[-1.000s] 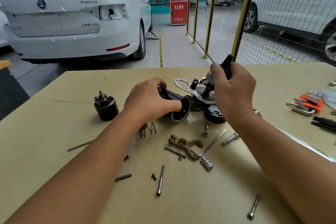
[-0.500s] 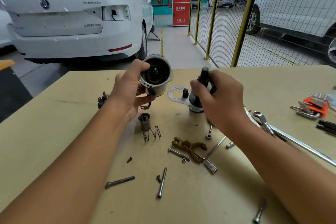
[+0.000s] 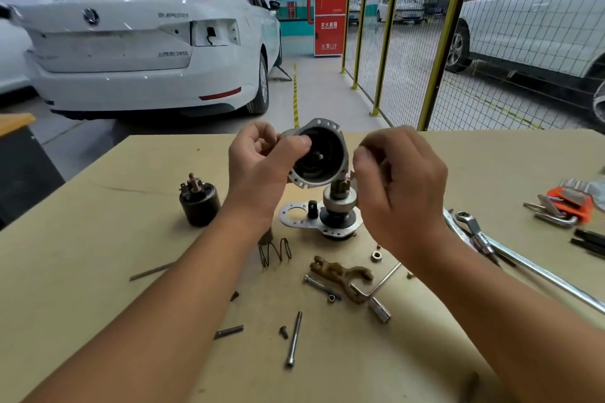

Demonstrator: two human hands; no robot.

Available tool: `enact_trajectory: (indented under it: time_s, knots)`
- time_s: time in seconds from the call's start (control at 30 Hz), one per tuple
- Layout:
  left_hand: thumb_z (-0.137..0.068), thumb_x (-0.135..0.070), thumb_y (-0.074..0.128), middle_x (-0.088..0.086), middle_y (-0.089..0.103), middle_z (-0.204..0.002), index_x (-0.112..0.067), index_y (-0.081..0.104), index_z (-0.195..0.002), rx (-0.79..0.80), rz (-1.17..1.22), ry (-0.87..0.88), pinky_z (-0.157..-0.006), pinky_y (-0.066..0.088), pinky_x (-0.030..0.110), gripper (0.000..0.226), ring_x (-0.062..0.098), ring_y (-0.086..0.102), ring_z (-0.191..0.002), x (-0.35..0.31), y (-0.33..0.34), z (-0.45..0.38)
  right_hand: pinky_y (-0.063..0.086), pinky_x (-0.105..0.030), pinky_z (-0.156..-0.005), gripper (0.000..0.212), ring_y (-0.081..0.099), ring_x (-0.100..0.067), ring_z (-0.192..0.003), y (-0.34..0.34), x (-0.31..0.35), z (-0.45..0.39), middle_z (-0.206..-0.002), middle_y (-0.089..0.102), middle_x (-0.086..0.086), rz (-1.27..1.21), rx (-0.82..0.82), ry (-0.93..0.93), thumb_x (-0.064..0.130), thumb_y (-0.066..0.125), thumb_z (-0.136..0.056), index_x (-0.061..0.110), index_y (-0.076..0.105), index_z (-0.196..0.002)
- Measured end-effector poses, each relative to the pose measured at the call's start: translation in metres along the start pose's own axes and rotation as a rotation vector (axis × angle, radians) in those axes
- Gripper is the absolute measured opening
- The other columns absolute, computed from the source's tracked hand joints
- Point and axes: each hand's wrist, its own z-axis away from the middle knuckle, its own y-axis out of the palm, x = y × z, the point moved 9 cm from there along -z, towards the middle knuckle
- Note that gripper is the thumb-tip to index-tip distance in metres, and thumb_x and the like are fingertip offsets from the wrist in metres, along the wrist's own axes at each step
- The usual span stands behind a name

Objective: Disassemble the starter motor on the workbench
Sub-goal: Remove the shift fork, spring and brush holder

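Lying nearest on the tan bench (image 3: 98,271): a long bolt (image 3: 293,339), a short pin (image 3: 229,332) and a small screw (image 3: 283,332), all apart from one another. Lying a little farther in: a bronze fork lever (image 3: 340,275) touching an L-shaped key (image 3: 379,285), a nut (image 3: 376,255) just beyond, and a spring (image 3: 274,251) partly hiding under the left forearm. Standing upright behind these: the drive gear (image 3: 339,203) on its plate (image 3: 294,216), axis vertical, pinion teeth pointing up. Sitting to the left, well apart: a black solenoid (image 3: 199,204), terminals up. Stretching along the right side: a ring spanner (image 3: 471,226) and a long chrome bar (image 3: 540,271), running out of frame, with an orange key set (image 3: 571,204) beyond. Holding the housing (image 3: 319,154) in the air just above the gear: the left hand (image 3: 262,163), thumb pressing on the rim, fingers curling behind. Tilting toward the camera: the housing's open mouth, its axis running roughly away from the viewer, interior dark and hard to make out. Curling beside the housing's right edge: the right hand (image 3: 402,183); impossible to tell whether gripping anything, fingertips blurring and facing away. Parking beyond the bench on a grey floor: a white car (image 3: 147,42), a red cabinet (image 3: 331,3) and a yellow mesh fence (image 3: 438,42).
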Motion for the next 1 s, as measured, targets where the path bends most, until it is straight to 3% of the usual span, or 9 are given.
enact_trajectory:
  time_s: [0.07,0.2,0.3,0.47,0.6,0.73,0.8,0.87,1.0]
  knots:
    - [-0.061,-0.040,0.080,0.001,0.049,-0.080,-0.021,0.046,-0.083,-0.036,-0.109,0.114,-0.066,0.046,0.037,0.044,0.019,0.047,-0.075,-0.012,0.000,0.003,0.037,-0.028,-0.054,0.020,0.051,-0.017,-0.061,0.004,0.017,-0.005,-0.072,0.061,0.000,0.046,0.082,-0.075,0.022,0.058,-0.094,0.009,0.070,-0.083]
    - [-0.060,-0.047,0.079,-0.019,0.048,-0.065,-0.023,0.044,-0.078,-0.137,-0.183,0.153,-0.056,0.045,0.027,0.047,0.008,0.045,-0.060,-0.024,0.002,0.009,0.035,-0.029,-0.050,0.032,0.053,-0.020,-0.058,0.031,0.012,-0.004,-0.064,0.058,0.005,0.205,0.421,0.069,0.046,0.050,-0.095,0.021,0.069,-0.086]
    - [-0.058,-0.049,0.079,-0.011,0.049,-0.066,-0.024,0.043,-0.075,-0.156,-0.264,0.151,-0.054,0.049,0.039,0.047,0.015,0.046,-0.060,-0.030,0.008,0.013,0.045,-0.035,-0.054,0.036,0.056,-0.023,-0.061,0.035,0.008,-0.007,-0.070,0.061,0.000,0.207,0.501,0.096,0.048,0.043,-0.100,0.020,0.065,-0.093]
    - [-0.056,-0.055,0.080,0.001,0.054,-0.074,-0.027,0.046,-0.075,-0.130,-0.465,0.200,-0.067,0.053,0.053,0.048,0.022,0.049,-0.071,-0.041,0.017,0.018,0.040,-0.037,-0.053,0.029,0.053,-0.030,-0.061,0.040,0.003,-0.003,-0.072,0.057,-0.006,0.269,0.542,0.099,0.035,0.036,-0.104,0.018,0.053,-0.088]
    - [-0.059,-0.046,0.089,0.000,0.063,-0.079,-0.021,0.057,-0.092,-0.036,-0.083,-0.106,-0.064,0.053,0.040,0.052,0.015,0.061,-0.069,-0.021,0.020,0.013,0.040,-0.039,-0.055,0.037,0.053,-0.030,-0.059,0.032,0.001,-0.002,-0.067,0.060,-0.007,0.158,0.417,0.126,0.034,0.041,-0.105,0.011,0.059,-0.082]
    - [-0.078,-0.030,0.088,0.008,0.061,-0.105,-0.013,0.061,-0.120,-0.387,0.349,-0.450,-0.056,0.053,0.025,0.052,0.016,0.060,-0.081,0.011,-0.001,0.020,0.039,-0.038,-0.056,0.040,0.052,-0.024,-0.059,0.030,-0.024,0.002,-0.060,0.054,0.000,0.067,0.352,0.292,0.031,0.047,-0.105,0.013,0.056,-0.070]
    - [-0.078,-0.027,0.089,0.008,0.060,-0.108,-0.014,0.063,-0.121,-0.486,0.347,-0.561,-0.052,0.051,0.021,0.052,0.016,0.058,-0.081,0.023,0.000,0.030,0.033,-0.035,-0.054,0.041,0.049,-0.021,-0.055,0.029,-0.025,0.004,-0.056,0.048,0.004,0.059,0.323,0.284,0.032,0.047,-0.104,0.016,0.051,-0.066]
    - [-0.076,-0.033,0.090,0.006,0.062,-0.104,-0.016,0.063,-0.121,-0.453,0.317,-0.641,-0.053,0.047,0.023,0.055,0.015,0.056,-0.078,0.029,0.008,0.037,0.035,-0.035,-0.051,0.041,0.049,-0.020,-0.052,0.030,-0.019,0.006,-0.054,0.049,0.004,0.040,0.311,0.245,0.035,0.046,-0.101,0.015,0.052,-0.066]
    - [-0.073,-0.040,0.092,0.014,0.067,-0.101,-0.018,0.063,-0.104,-0.331,0.280,-0.796,-0.076,0.057,0.042,0.048,0.029,0.065,-0.090,0.032,0.014,0.045,0.043,-0.039,-0.049,0.040,0.048,-0.022,-0.049,0.037,-0.009,0.011,-0.055,0.052,-0.001,0.071,0.354,0.154,0.031,0.049,-0.102,0.010,0.058,-0.069]
